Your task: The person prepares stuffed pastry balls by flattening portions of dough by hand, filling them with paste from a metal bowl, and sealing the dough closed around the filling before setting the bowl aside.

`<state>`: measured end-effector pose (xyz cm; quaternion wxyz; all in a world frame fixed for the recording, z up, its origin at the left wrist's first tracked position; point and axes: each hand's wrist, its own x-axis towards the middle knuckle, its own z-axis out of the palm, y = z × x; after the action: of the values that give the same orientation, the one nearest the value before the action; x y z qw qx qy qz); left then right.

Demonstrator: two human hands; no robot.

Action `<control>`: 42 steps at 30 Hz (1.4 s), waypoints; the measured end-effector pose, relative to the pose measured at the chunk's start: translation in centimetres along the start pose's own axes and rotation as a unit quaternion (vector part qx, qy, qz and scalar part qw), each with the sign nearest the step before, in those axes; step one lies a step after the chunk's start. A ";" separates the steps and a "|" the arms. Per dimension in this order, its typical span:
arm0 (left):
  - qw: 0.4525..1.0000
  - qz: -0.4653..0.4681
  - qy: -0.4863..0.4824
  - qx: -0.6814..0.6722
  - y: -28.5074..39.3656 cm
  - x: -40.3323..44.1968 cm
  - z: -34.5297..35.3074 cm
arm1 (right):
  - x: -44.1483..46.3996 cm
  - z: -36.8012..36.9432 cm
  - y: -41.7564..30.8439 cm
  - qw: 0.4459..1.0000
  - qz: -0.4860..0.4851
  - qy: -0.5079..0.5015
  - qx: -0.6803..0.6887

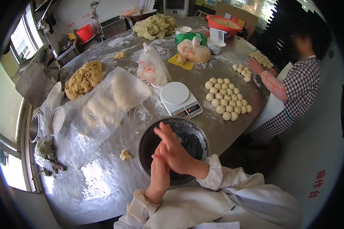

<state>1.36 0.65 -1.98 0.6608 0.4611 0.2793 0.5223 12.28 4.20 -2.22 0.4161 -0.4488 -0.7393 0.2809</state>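
My left hand (160, 176) and my right hand (176, 153) press together palm to palm above a steel bowl (143, 160). The right hand crosses over the left, its fingers fairly straight and pointing up and left. Whatever lies between the palms is hidden. Inside the bowl, a dark, nearly black mass (190, 144) shows behind the right hand. Just beyond the rim stands a white kitchen scale (176, 93) with nothing on its round plate. A small scrap of dough (125, 155) lies left of the bowl.
Several dough balls (227, 97) sit right of the scale. Plastic sheeting (99, 114) covers pale dough at left, near a yellowish dough heap (84, 79). Bagged dough (193, 51), a greenish dough mound (154, 26) and a red basin (223, 24) stand farther back. A co-worker (302, 80) works at right.
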 end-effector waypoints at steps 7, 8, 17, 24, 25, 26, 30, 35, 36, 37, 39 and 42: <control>0.994 -0.001 0.092 -0.059 -0.2 0.1 0.5 | 0.5 -0.2 -2.1 0.993 -0.030 0.006 0.111; 0.993 0.008 0.115 -0.036 -0.2 0.2 0.4 | 0.4 -0.3 -2.6 0.990 -0.035 -0.018 0.138; 0.954 0.057 0.284 -0.072 0.5 0.4 -1.2 | -0.3 0.5 -2.3 0.954 0.110 0.001 0.279; 0.965 0.119 0.228 0.044 0.3 0.5 -2.3 | -1.1 1.1 -3.1 0.958 0.108 -0.044 0.261; 0.971 0.125 0.199 0.042 0.4 0.4 -2.2 | -1.3 0.9 -2.8 0.959 0.146 -0.062 0.236; 0.982 0.093 0.146 -0.069 1.2 0.3 -2.0 | -1.2 0.7 -2.5 0.956 0.136 -0.046 0.256; 0.984 0.101 0.145 -0.007 1.1 0.2 -1.4 | -1.2 0.5 -1.9 0.939 0.139 -0.079 0.306; 0.986 0.083 0.138 0.028 0.4 0.0 -2.7 | -1.4 0.6 -2.5 0.940 0.120 -0.085 0.309; 0.985 0.089 0.147 0.016 0.2 0.1 -2.9 | -1.5 0.7 -2.5 0.950 0.105 -0.080 0.283; 0.984 0.089 0.156 0.016 0.3 0.0 -2.8 | -1.6 0.9 -2.4 0.959 0.090 -0.075 0.257; 0.980 0.091 0.173 0.017 0.6 0.1 -2.4 | -1.7 0.8 -2.4 0.962 0.097 -0.085 0.240; 0.958 0.099 0.255 -0.088 2.5 0.5 0.7 | -1.7 0.4 -2.1 0.938 0.144 -0.109 0.297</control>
<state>0.99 0.99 0.63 0.5508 0.2783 0.3446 0.7075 11.40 1.68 -1.38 0.4027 -0.3730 -0.5907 0.5914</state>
